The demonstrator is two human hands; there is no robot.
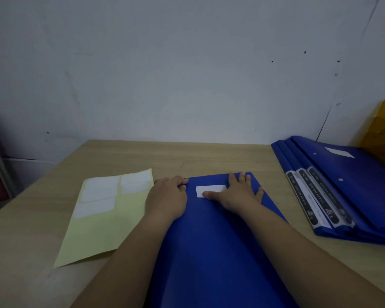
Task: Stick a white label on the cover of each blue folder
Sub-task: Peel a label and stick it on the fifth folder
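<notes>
- Folder (213,241) lies at lower centre; label (210,190) sits on its far end.
- Right hand (236,194) spread flat, thumb pressing the label; uneven pressure risks creases or bubbles.
- Left hand (168,196) curls over the folder's left edge; a loose hold lets the folder slide.

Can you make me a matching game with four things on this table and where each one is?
Things:
1. small white rectangular label
2. pale yellow backing sheet of labels
3. stack of blue plastic folders
4. left hand

Places:
A. at the right side of the wooden table, near the wall
B. flat on the table, left of the hands
C. gripping the left edge of the blue plastic folder in the middle
D. stuck on the middle folder's cover, under the thumb of the right hand

Pairs: 1-D, 2-B, 3-A, 4-C
</notes>
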